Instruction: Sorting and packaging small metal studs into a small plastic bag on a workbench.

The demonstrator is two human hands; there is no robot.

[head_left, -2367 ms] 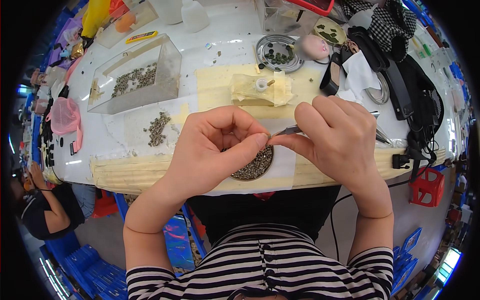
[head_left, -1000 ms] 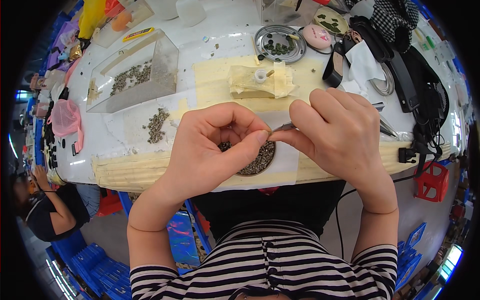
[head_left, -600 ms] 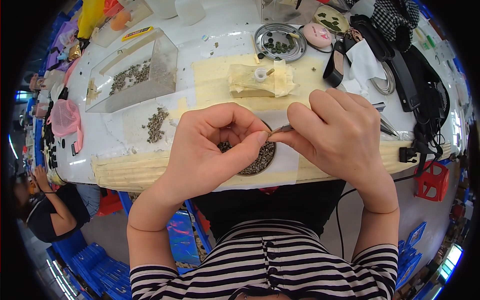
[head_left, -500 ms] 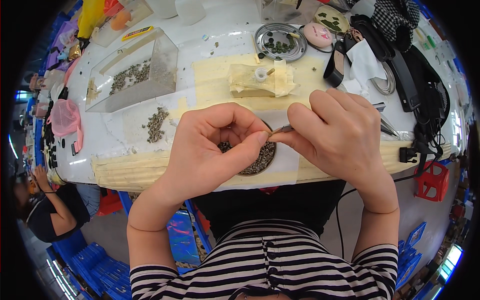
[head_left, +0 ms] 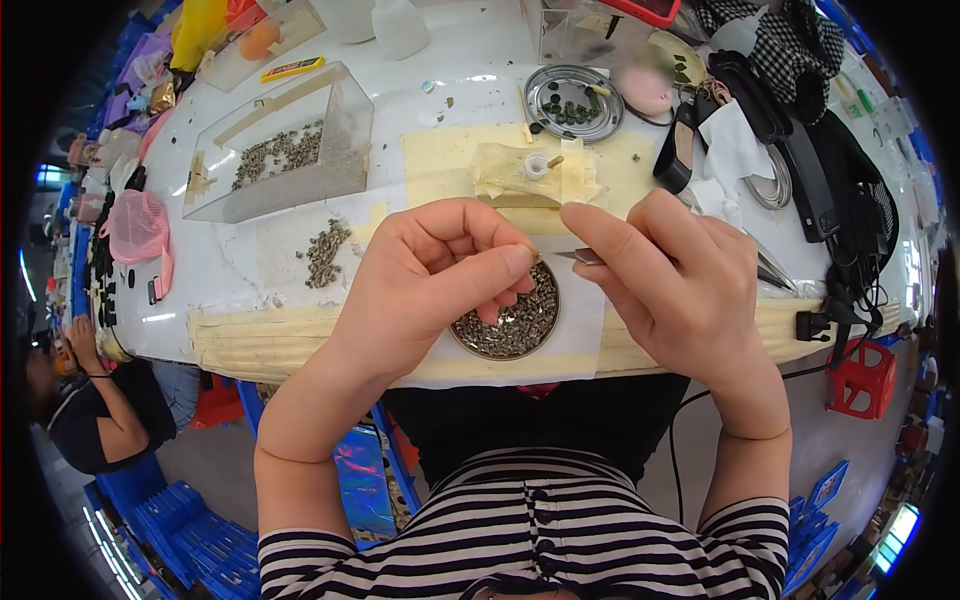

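My left hand [head_left: 440, 275] has thumb and forefinger pinched on something tiny and yellowish, too small to name. In my right hand [head_left: 685, 280] are slim metal tweezers [head_left: 578, 257], gripped between thumb and fingers, with the points toward the left fingertips and a small gap between. Below the hands is a round dish [head_left: 507, 357] filled with small, shiny grey-brown pieces; the left hand partly covers it. Just beyond stands a small block wrapped in yellowish tape [head_left: 500, 180], with a little white cup [head_left: 536, 166] on top.
Loose pieces lie in a pile [head_left: 324, 255] on the left, near a clear open box [head_left: 345, 175] holding more. A metal plate [head_left: 610, 125] with dark green bits sits at the back. Black straps [head_left: 805, 170] and another pointed metal tool [head_left: 772, 268] lie right. Another person [head_left: 105, 415] sits far left.
The tweezers have drawn back to the right from the left fingertips, and my right forefinger has lifted. More of the dish shows. The whole view has shifted slightly.
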